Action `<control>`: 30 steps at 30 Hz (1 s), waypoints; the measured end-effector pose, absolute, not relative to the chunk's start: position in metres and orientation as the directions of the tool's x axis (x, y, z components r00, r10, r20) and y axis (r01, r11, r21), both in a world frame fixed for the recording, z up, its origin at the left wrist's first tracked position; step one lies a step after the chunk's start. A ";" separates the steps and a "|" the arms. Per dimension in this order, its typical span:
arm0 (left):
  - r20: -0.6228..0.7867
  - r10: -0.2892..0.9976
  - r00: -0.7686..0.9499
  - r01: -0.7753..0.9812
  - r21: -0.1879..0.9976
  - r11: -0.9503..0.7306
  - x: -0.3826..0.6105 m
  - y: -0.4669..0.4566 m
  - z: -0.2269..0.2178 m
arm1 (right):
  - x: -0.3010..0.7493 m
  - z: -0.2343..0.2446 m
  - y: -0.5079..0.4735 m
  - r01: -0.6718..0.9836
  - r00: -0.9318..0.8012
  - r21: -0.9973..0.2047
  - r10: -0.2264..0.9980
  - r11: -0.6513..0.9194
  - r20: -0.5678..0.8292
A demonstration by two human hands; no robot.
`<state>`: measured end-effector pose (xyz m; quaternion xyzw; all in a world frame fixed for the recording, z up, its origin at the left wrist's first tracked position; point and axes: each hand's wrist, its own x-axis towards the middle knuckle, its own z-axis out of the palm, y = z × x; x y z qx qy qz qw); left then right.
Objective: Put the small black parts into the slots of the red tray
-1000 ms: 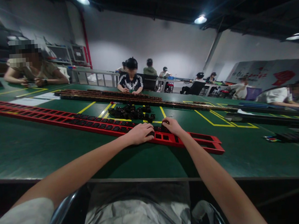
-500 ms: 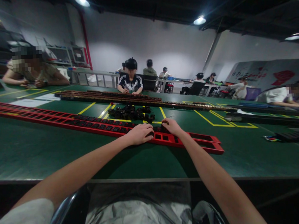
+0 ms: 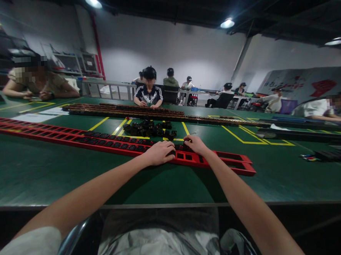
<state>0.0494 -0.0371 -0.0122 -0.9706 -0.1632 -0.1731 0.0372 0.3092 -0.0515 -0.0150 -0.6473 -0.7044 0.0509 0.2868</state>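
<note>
A long red slotted frame (image 3: 242,168) lies slantwise across the green table in front of me. Several small black square parts (image 3: 121,146) sit in its openings, left of my hands. My left hand (image 3: 160,152) rests over the frame, its thumb and fingers curled round a black part that shows only in part. Just to the right, my right hand (image 3: 195,145) pinches a small black part (image 3: 185,144) above the frame's far row. The undersides of both parts are hidden. Behind the frame is a loose heap of black parts (image 3: 147,128).
Long brown strips (image 3: 123,109) lie bundled beyond the heap, with dark bars (image 3: 303,134) at the right. White paper sheets (image 3: 34,117) lie at the left. A bundle of cables (image 3: 331,156) is near the right edge. Other people sit around the table and behind it.
My right hand's fingers have shifted very slightly at the black part. My left hand and the red frame look the same as before.
</note>
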 end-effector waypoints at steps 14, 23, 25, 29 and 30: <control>0.355 0.299 0.886 0.328 -0.021 -0.945 0.050 -0.036 -0.013 | 0.308 -0.013 -0.054 0.886 0.007 -0.439 0.944 0.148 0.331; 0.360 0.299 0.884 0.326 -0.016 -0.945 0.049 -0.036 -0.014 | 0.307 -0.013 -0.055 0.891 -0.012 -0.425 0.944 0.160 0.329; 0.358 0.298 0.885 0.324 -0.014 -0.946 0.049 -0.036 -0.014 | 0.306 -0.013 -0.055 0.891 -0.010 -0.427 0.946 0.155 0.324; 0.356 0.296 0.886 0.320 -0.009 -0.947 0.049 -0.036 -0.013 | 0.306 -0.012 -0.056 0.890 -0.014 -0.427 0.945 0.161 0.327; 0.356 0.297 0.886 0.321 -0.008 -0.947 0.049 -0.036 -0.013 | 0.306 -0.012 -0.056 0.891 -0.015 -0.425 0.946 0.161 0.325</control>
